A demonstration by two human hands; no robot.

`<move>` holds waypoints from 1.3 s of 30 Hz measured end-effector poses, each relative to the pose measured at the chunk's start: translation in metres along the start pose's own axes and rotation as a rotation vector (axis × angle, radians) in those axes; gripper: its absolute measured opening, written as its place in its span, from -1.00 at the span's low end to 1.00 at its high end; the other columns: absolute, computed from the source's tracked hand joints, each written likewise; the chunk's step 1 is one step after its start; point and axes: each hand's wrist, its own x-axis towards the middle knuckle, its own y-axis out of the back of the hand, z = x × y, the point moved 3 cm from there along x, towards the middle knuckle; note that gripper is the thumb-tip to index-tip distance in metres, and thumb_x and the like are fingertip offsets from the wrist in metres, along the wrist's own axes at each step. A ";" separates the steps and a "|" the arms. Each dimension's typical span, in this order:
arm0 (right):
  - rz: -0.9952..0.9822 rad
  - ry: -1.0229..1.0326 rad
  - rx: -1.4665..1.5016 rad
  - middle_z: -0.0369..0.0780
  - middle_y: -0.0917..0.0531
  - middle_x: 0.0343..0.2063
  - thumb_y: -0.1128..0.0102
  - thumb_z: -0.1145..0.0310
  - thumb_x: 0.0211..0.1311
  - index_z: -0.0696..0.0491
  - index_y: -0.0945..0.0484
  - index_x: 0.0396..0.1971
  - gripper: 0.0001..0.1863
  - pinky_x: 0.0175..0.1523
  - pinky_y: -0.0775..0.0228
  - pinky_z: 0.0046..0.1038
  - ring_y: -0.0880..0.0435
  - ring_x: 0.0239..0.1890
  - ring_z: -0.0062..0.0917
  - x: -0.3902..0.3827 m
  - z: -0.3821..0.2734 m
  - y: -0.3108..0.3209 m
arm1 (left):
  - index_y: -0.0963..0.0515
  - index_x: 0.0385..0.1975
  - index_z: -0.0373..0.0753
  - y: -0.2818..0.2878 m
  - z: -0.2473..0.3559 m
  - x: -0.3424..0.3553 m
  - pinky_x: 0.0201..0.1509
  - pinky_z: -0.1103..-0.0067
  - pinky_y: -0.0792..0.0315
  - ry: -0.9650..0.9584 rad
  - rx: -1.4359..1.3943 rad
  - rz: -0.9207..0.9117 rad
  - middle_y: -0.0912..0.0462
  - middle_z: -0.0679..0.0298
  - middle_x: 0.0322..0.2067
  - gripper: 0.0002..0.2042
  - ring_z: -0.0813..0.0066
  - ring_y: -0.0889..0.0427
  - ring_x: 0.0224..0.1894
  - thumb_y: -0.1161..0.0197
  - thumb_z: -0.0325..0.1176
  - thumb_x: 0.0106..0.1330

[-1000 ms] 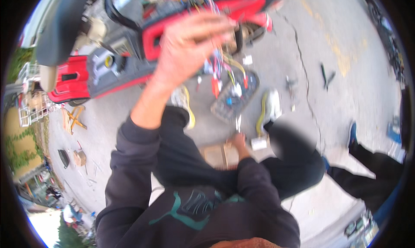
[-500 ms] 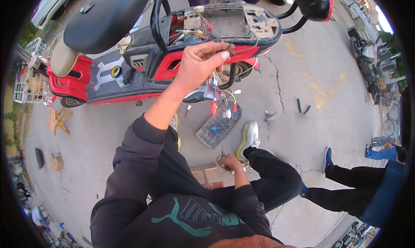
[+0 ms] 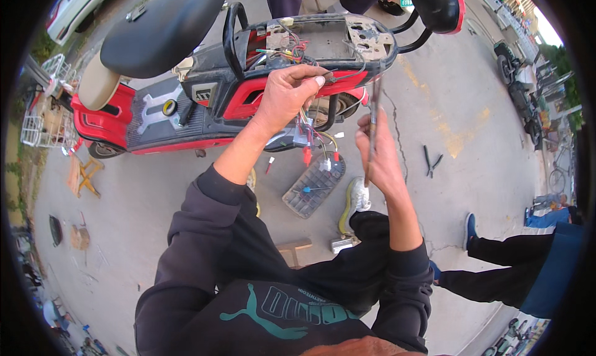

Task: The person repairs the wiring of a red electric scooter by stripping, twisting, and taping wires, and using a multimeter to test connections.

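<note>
In front of the red electric scooter (image 3: 261,95), my left hand (image 3: 287,95) pinches the end of a dark wire (image 3: 338,76) between thumb and fingers. Colored wires with white and red connectors (image 3: 326,163) hang below that hand. My right hand (image 3: 380,148), raised to the right of it, is closed around a pair of scissors (image 3: 374,120). They are seen nearly edge-on, upright and slightly blurred, apart from the wire. The scooter's open rear compartment (image 3: 329,36) shows a tangle of wires (image 3: 292,49) at its left.
A dark ribbed plastic cover (image 3: 313,191) with a blue-handled screwdriver (image 3: 307,189) lies on the ground near my shoe (image 3: 358,198). Pliers (image 3: 431,163) lie farther right. A roll of tape (image 3: 169,108) rests on the scooter's footboard. A person (image 3: 509,263) stands at right, another sits behind the scooter.
My right hand has risen from low beside my knee to the right of my left hand, bringing the scissors up. My left hand keeps its pinch on the wire.
</note>
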 end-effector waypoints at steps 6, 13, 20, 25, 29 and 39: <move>0.070 0.058 -0.068 -0.01 -0.51 -0.01 -0.13 0.43 0.35 0.15 -0.24 0.36 -0.41 0.15 -0.43 -0.20 -0.58 0.00 -0.12 0.007 -0.012 -0.046 | -0.70 -0.11 -0.37 0.002 -0.002 -0.009 -0.47 0.74 -0.36 -0.021 0.126 0.044 -0.64 0.39 -0.53 -0.83 0.75 -0.52 -0.54 -0.29 -0.46 0.40; 0.167 0.136 -0.373 0.01 -0.51 -0.12 -0.30 0.41 0.19 0.20 -0.35 0.27 -0.37 0.02 -0.49 -0.10 -0.57 -0.03 -0.04 0.014 -0.023 -0.043 | -0.70 -0.21 -0.36 -0.004 0.000 -0.008 -0.46 0.73 -0.40 -0.041 0.181 0.043 -0.68 0.41 -0.50 -0.89 0.78 -0.52 -0.55 -0.29 -0.48 0.39; 0.226 0.149 -0.490 -0.05 -0.51 -0.14 -0.27 0.39 0.27 0.08 -0.34 0.30 -0.40 -0.07 -0.50 -0.10 -0.59 -0.08 -0.08 0.014 -0.021 -0.042 | -0.69 -0.18 -0.38 -0.007 -0.001 -0.010 -0.42 0.71 -0.42 -0.071 0.264 0.034 -0.68 0.37 -0.49 -0.87 0.75 -0.55 -0.51 -0.29 -0.49 0.39; 0.204 0.126 -0.438 -0.06 -0.51 -0.17 -0.28 0.40 0.25 0.06 -0.37 0.27 -0.42 -0.12 -0.50 -0.12 -0.61 -0.13 -0.08 0.011 -0.021 -0.040 | -0.70 -0.19 -0.39 -0.006 -0.004 -0.009 -0.42 0.70 -0.44 -0.126 0.277 0.017 -0.69 0.38 -0.45 -0.88 0.75 -0.56 -0.48 -0.31 -0.50 0.38; 0.175 0.098 -0.422 -0.05 -0.53 -0.17 -0.29 0.42 0.21 0.06 -0.39 0.23 -0.44 -0.13 -0.50 -0.11 -0.63 -0.16 -0.07 0.010 -0.021 -0.037 | -0.68 -0.16 -0.37 -0.005 -0.006 -0.008 -0.39 0.71 -0.45 -0.120 0.322 0.015 -0.70 0.36 -0.44 -0.87 0.74 -0.59 -0.45 -0.29 -0.48 0.40; 0.172 0.096 -0.423 -0.05 -0.53 -0.17 -0.29 0.48 0.13 0.05 -0.40 0.21 -0.42 -0.15 -0.51 -0.10 -0.63 -0.17 -0.06 0.009 -0.021 -0.037 | -0.65 -0.22 -0.36 -0.004 -0.003 -0.010 -0.44 0.72 -0.41 -0.134 0.343 0.025 -0.70 0.37 -0.45 -0.89 0.76 -0.54 -0.50 -0.30 -0.45 0.41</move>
